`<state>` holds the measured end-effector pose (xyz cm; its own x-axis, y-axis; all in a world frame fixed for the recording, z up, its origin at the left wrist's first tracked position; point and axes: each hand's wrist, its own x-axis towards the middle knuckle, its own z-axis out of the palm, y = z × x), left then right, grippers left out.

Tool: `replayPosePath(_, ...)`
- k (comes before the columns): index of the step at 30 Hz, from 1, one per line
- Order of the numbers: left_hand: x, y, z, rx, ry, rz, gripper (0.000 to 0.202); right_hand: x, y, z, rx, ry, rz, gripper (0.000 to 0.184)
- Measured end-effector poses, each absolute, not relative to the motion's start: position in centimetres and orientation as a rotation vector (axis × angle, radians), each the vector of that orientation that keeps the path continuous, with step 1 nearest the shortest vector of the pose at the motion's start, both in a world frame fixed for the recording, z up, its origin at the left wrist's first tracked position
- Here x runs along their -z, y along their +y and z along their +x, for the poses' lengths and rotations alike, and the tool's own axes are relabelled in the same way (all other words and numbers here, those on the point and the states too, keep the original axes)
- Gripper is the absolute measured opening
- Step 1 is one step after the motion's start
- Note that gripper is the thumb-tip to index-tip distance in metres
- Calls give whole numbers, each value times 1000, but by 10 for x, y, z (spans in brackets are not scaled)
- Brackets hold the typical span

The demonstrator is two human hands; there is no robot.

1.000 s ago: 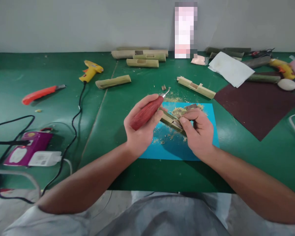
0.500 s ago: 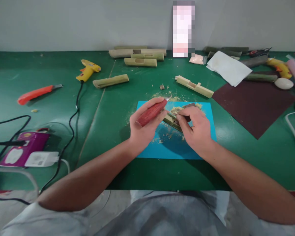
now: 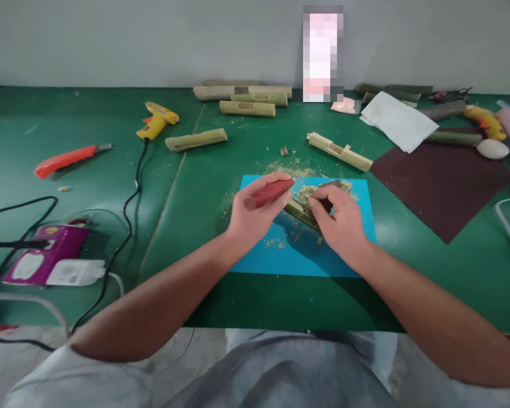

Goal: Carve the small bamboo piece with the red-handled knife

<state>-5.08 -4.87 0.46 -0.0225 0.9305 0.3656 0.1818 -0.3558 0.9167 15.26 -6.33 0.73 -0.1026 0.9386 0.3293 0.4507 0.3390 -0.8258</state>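
Observation:
My left hand is closed round the red wooden handle of a carving knife, its blade pointing right toward a short bamboo piece. My right hand is closed on that bamboo piece, holding it just above a blue mat. Pale shavings lie on the mat and on the green table behind it. The knife's blade tip is hidden between my fingers.
On the green table lie a yellow glue gun with a black cord, an orange utility knife, a purple box, several bamboo pieces, a notched bamboo piece, white paper and a dark brown sheet.
The knife handle has tipped from steeply raised to nearly level, and both hands have sunk closer to the mat. The bamboo piece stays in my right hand.

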Motion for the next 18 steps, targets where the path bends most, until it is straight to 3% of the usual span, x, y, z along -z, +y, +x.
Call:
replayPosePath(8, -12, -49, -63, -1732, 1199, 1637, 14, 2, -58, 153, -818, -1701, -1307, 16)
replayPosePath(18, -9, -51, -54, -1608, 1258, 1544, 21, 3, -55, 151, -840, -1809, -1306, 17)
